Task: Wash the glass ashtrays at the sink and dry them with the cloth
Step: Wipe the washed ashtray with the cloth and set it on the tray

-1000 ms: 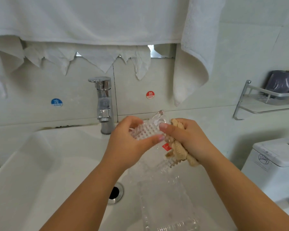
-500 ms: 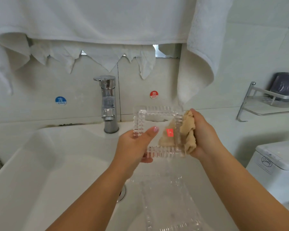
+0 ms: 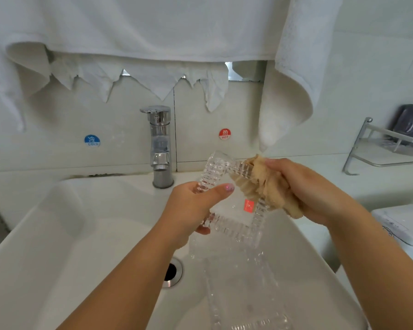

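Note:
Above the white sink [image 3: 57,234] I hold a square ridged glass ashtray [image 3: 234,217] with a small red sticker, tilted on one corner. My left hand [image 3: 191,210] grips its left edge, thumb across the front. My right hand [image 3: 305,186] holds a crumpled tan cloth [image 3: 265,184] against the ashtray's upper right rim. A second clear glass ashtray [image 3: 246,296] lies in the basin below, beside the drain [image 3: 173,272].
A chrome faucet [image 3: 160,148] stands at the back of the sink, no water running. White towels [image 3: 153,32] hang overhead, one corner [image 3: 284,110] drooping close above the ashtray. A metal wall shelf [image 3: 386,148] and a toilet tank [image 3: 403,222] are to the right.
The ashtray has turned from lying flat-faced toward me to standing on a corner. The cloth has slid from its right side up to the upper right rim.

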Available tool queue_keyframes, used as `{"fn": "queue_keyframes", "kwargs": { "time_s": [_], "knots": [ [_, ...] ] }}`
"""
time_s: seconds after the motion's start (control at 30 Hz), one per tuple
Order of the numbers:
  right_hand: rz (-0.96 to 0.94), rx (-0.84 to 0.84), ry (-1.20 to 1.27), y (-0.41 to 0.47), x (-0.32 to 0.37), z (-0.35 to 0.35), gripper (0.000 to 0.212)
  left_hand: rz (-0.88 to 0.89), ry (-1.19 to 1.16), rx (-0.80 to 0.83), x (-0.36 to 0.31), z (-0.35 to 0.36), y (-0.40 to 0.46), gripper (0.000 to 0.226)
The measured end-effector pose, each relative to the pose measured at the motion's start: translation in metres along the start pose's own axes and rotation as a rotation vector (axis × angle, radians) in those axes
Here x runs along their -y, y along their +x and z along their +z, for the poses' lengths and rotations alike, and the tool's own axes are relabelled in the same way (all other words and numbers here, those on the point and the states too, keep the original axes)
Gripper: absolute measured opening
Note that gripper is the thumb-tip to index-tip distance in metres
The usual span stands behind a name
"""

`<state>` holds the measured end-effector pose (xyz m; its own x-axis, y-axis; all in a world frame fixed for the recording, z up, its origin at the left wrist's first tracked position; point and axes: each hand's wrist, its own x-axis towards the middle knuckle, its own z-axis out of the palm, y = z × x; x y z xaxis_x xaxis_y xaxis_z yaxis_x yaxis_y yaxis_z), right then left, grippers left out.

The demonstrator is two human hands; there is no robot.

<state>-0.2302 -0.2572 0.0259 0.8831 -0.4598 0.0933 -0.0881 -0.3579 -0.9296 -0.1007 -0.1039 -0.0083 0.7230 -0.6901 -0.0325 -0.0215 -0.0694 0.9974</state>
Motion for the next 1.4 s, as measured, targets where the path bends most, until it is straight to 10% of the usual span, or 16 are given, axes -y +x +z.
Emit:
{"fn": "queue_keyframes", "kwargs": {
  "time_s": [0.5,0.7,0.83,0.97,1.17,1.4],
  "knots": [
    [0.144,-0.060,0.149,-0.003,-0.014,0.000,0.031,0.159,0.176,0.156,0.007,0.000,0.000,0.093],
    [-0.138,-0.179,-0.267,-0.009,0.007,0.019,0.043,0.187,0.237,0.176,0.001,0.002,-0.007,0.060],
    [0.025,-0.143,-0.217,-0.005,0.012,0.012,0.082,0.206,0.245,0.181,-0.001,0.002,-0.011,0.048],
    [0.125,-0.186,-0.229,-0.008,0.010,0.014,0.070,0.202,0.287,0.173,-0.001,0.001,-0.011,0.046],
    [-0.272,-0.330,-0.527,-0.011,0.018,0.044,0.056,0.195,0.314,0.198,-0.001,0.009,-0.013,0.024],
    [-0.041,-0.174,-0.245,0.011,0.037,0.029,0.068,0.231,0.328,0.146,-0.003,0.006,-0.015,0.036]
  ]
}}
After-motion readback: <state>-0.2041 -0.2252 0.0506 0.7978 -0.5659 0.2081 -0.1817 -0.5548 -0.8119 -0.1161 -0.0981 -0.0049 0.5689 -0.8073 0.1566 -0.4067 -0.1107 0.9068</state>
